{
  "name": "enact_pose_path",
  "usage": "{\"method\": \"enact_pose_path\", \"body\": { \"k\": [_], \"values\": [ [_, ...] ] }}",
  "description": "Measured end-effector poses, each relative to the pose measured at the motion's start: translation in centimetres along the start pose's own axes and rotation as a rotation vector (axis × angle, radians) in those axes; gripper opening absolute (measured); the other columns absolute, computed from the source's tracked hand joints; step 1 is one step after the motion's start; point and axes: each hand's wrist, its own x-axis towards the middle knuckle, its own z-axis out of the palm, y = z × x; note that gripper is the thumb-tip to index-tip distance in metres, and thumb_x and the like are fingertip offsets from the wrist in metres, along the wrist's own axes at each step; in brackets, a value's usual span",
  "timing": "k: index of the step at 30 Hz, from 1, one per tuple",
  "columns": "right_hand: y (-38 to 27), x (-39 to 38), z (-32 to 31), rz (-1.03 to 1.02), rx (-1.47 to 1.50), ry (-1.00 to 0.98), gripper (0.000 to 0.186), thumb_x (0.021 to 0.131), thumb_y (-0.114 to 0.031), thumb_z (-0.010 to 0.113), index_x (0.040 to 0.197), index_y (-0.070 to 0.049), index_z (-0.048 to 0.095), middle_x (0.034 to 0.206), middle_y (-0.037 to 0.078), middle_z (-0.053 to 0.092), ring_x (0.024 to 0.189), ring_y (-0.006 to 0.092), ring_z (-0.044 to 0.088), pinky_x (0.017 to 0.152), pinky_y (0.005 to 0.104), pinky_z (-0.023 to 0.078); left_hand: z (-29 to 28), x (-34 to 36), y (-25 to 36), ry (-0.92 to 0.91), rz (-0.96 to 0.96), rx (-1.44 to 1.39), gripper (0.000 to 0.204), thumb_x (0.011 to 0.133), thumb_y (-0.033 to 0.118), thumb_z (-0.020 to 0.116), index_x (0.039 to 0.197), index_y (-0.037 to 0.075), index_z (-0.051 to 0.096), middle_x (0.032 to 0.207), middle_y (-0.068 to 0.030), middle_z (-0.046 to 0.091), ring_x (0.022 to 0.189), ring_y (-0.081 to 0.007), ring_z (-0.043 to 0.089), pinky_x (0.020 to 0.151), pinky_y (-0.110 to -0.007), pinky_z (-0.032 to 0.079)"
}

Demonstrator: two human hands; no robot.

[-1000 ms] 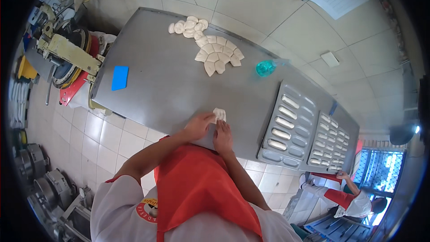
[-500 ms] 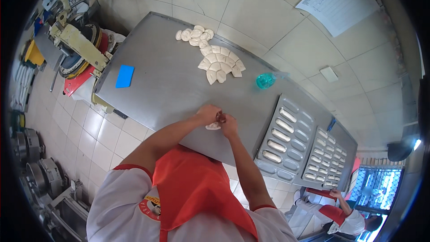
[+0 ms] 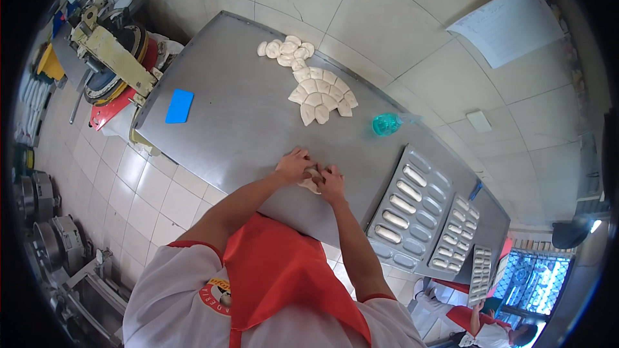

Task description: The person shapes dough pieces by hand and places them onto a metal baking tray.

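Note:
On the steel table (image 3: 213, 122), my left hand (image 3: 298, 166) and my right hand (image 3: 330, 183) meet over a pale piece of dough (image 3: 309, 187), both with fingers bent and pressed on it, partly hiding it. Farther back lie a fan of cut dough wedges (image 3: 317, 93) and a pile of rounded pieces (image 3: 287, 50). A blue flat scraper (image 3: 179, 106) lies at the left, and a teal spray bottle (image 3: 385, 125) stands right of the wedges.
Moulded trays (image 3: 425, 218) with dough logs sit on the table's right. A co-worker (image 3: 487, 328) at lower right holds a narrow tray (image 3: 480, 270) at its end. A yellowed machine (image 3: 109, 67) stands at left, metal bowls (image 3: 68, 241) lower left, tiled wall (image 3: 387, 6) behind.
My hands have drawn closer, fingers curling over the dough, which is now mostly covered. The co-worker's narrow tray now appears separated from the neighbouring tray. The view has shifted slightly.

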Motion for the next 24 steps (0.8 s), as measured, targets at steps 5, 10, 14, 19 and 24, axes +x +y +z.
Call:
{"method": "enact_pose_path", "body": {
  "k": [5,10,14,19,24],
  "values": [
    [1.0,-0.4,-0.7,0.14,0.253,-0.255,0.038,0.083,-0.032,0.071,0.119,-0.02,0.068,0.107,0.005,0.057,0.102,0.0232,0.057,0.091,0.0438,0.038,-0.1,0.2,-0.2,-0.353,-0.056,-0.077,0.037,0.08,0.033,0.073,0.113,0.017,0.07,0.103,-0.0052,0.061,0.105,-0.0259,0.059,0.094,-0.039,0.049],
    [-0.3,-1.3,-0.2,-0.068,0.101,0.002,0.037,0.081,-0.03,0.073,0.116,-0.018,0.069,0.107,0.004,0.059,0.101,0.0239,0.058,0.09,0.0436,0.038,0.4,-1.0,-0.9,-0.079,0.104,-0.043,0.038,0.078,0.032,0.075,0.111,0.016,0.068,0.099,-0.0054,0.062,0.1,-0.0273,0.06,0.093,-0.04,0.049],
    [1.1,-1.9,-0.8,0.117,0.268,-0.276,0.041,0.08,-0.03,0.073,0.119,-0.018,0.067,0.109,0.006,0.058,0.104,0.0242,0.057,0.09,0.0427,0.038,-0.6,-1.1,0.7,-0.293,0.006,-0.123,0.035,0.077,0.031,0.076,0.107,0.016,0.069,0.102,-0.0043,0.062,0.101,-0.0264,0.059,0.092,-0.04,0.049],
    [0.6,-2.6,-0.1,-0.178,0.053,0.011,0.045,0.08,-0.033,0.075,0.12,-0.015,0.067,0.106,0.005,0.058,0.096,0.0251,0.057,0.087,0.0432,0.039,0.4,-2.2,-0.5,-0.041,0.17,0.028,0.031,0.074,0.03,0.078,0.102,0.017,0.072,0.102,-0.0041,0.061,0.1,-0.0258,0.059,0.09,-0.04,0.049],
    [0.8,-3.5,0.3,-0.03,0.115,-0.08,0.045,0.079,-0.034,0.075,0.12,-0.017,0.068,0.102,0.004,0.059,0.095,0.0241,0.058,0.085,0.0423,0.04,0.9,-2.7,0.3,-0.124,0.041,-0.089,0.031,0.073,0.031,0.077,0.1,0.017,0.073,0.098,-0.0039,0.061,0.096,-0.0249,0.059,0.088,-0.04,0.05]
  ]
}}
